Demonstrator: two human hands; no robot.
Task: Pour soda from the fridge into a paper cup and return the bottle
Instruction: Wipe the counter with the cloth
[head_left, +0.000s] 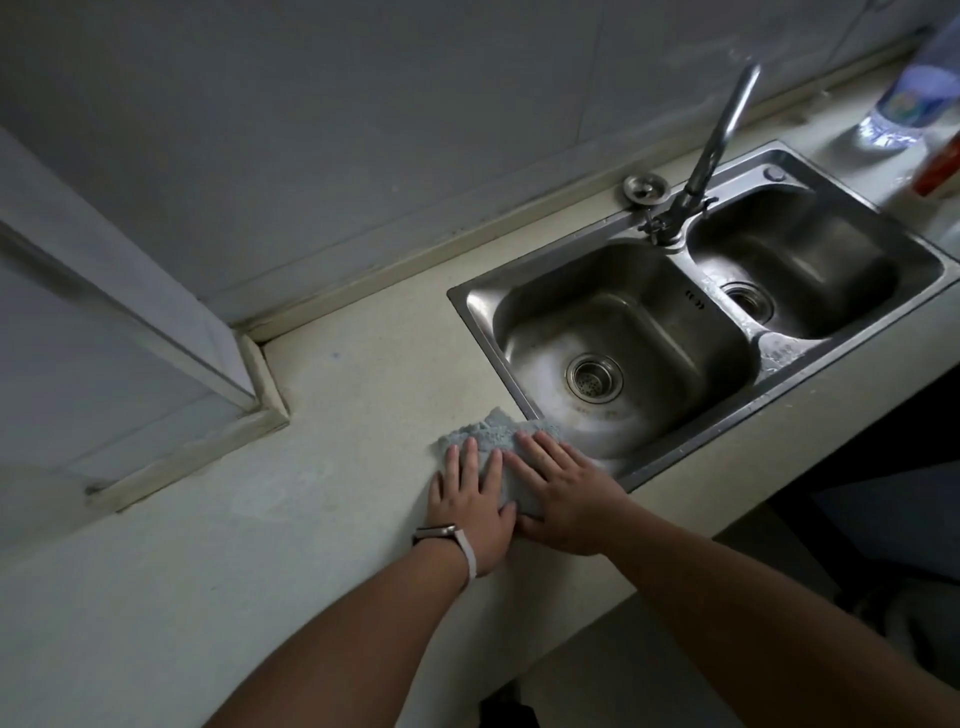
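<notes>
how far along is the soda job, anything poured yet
Done: nothing confirmable; no paper cup or fridge is in view. In hand: the left hand and right hand press flat on a grey-blue cloth on the beige countertop beside the stainless steel double sink, apparently wiping. Left: a clear plastic bottle with a blue label stands untouched at far right, so returning it, and perhaps pouring, likely remains.

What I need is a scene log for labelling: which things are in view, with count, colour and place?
counter: one, cream, along wall
sink: one, steel, two bowls, in counter
tap: one, steel, behind bowls
strainer plug: one, steel, left of tap
bottle: one, clear, blue label, far right
red object: one, cut off, right edge
cloth: one, grey-blue, sink's front-left corner
wristband: one, white, left wrist
left hand: flat on cloth
right hand: flat on cloth
</notes>
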